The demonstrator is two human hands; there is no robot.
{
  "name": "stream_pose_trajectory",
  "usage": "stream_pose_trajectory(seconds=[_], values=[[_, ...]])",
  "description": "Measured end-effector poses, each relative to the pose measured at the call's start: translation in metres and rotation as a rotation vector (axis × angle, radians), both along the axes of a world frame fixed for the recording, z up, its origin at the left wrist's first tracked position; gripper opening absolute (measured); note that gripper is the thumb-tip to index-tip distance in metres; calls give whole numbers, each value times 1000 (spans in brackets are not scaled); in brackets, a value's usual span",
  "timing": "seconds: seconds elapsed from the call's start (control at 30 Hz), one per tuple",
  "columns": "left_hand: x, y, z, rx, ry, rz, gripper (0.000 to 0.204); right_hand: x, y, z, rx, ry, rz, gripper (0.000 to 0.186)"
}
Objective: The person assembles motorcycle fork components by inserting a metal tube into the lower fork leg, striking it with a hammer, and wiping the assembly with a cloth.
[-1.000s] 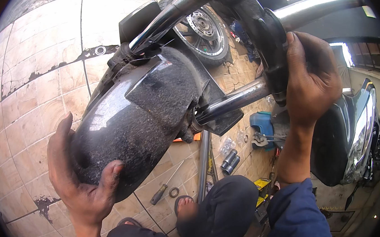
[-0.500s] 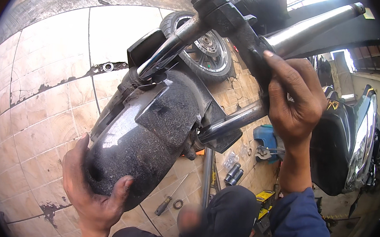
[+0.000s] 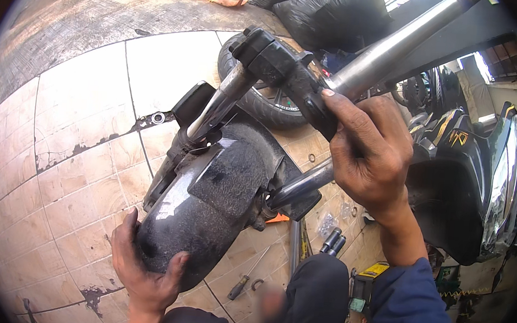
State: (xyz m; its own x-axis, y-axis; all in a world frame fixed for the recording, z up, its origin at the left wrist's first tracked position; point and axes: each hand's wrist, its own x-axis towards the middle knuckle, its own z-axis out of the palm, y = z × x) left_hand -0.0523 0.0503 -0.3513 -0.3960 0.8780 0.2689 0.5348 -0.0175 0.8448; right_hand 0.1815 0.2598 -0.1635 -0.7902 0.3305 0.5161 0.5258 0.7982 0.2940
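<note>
A motorcycle front fork assembly is held up in front of me, its dusty black front fender (image 3: 198, 218) still fixed between the two fork tubes. My left hand (image 3: 146, 281) is wrapped round the fender's near end, thumb on one side and fingers on the other. With my right hand (image 3: 374, 156) I grip the black fork clamp (image 3: 273, 61) at its right end, thumb and index finger on it. From the clamp a bare metal steering stem (image 3: 398, 44) points away to the upper right. One shiny fork tube (image 3: 304, 182) runs below my right hand into the fender.
A wheel (image 3: 269, 107) lies on the tiles behind the fork. A screwdriver (image 3: 239, 286), a metal ring (image 3: 257, 284) and dark cylinders (image 3: 332, 242) lie near my knees. A black motorcycle body (image 3: 452, 197) stands at right; black bags (image 3: 333, 14) are at the back.
The clamp end of the fork has come down and left along with my right hand. My left hand keeps its hold on the fender. The whole view has shifted somewhat too.
</note>
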Motion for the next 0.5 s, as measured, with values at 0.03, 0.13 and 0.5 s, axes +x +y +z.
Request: stream_pose_trajectory(seconds=[0.03,0.13,0.5], values=[[1,-3,1,-38,-30,0,86,-1,-2,0,-25,18,-16,51],[6,-5,-3,-1,11,18,91,5,-2,-1,-45,33,-61,53],[13,1,6,-21,51,42,73,29,6,-6,-107,387,394,46]])
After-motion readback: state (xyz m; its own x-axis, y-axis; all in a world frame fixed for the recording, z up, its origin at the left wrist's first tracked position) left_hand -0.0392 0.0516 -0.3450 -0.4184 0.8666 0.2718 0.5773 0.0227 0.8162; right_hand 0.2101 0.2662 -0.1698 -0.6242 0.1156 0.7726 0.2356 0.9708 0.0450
